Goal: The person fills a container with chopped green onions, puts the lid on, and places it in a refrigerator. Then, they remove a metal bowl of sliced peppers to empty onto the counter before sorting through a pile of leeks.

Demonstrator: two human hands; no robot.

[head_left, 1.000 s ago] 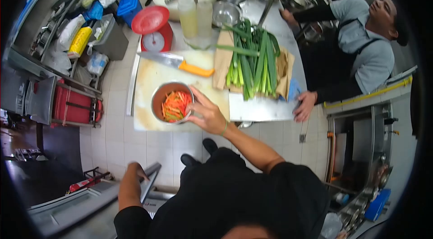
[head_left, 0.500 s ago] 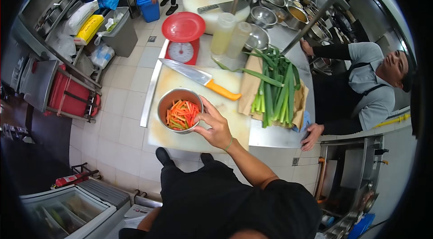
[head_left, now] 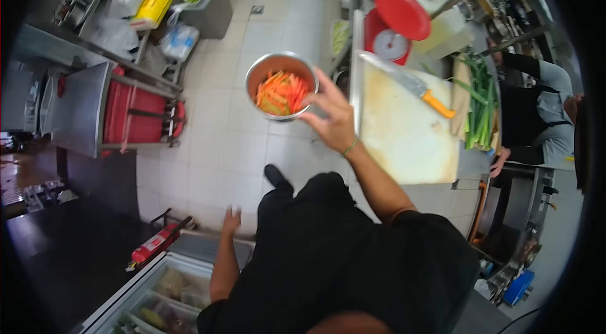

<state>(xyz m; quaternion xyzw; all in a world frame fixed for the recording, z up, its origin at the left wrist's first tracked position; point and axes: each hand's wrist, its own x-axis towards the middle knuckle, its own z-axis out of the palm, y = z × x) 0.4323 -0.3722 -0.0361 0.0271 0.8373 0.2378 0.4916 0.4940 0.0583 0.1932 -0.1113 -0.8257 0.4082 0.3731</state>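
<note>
My right hand (head_left: 332,111) grips the rim and side of a round metal container (head_left: 255,69), thumb and fingers closed on its right edge. Inside lie thin strips of red, orange and green vegetable (head_left: 282,91), which look like cut peppers. The container is over the tiled floor, to the left of the work table. My left hand (head_left: 232,220) hangs low by my side near the glass-topped fridge; it is small and a little blurred, with the fingers apart and nothing seen in them.
A white cutting board (head_left: 404,145) bears an orange-handled knife (head_left: 435,104). Beyond it stand a red scale (head_left: 388,41) and green leeks (head_left: 483,107). A co-worker (head_left: 549,113) stands at the right. A fridge (head_left: 158,290) with food bins and a fire extinguisher (head_left: 151,246) are at lower left.
My body and view have turned left, away from the table. The container in my right hand has moved off the cutting board and over the floor. My left hand has come into view.
</note>
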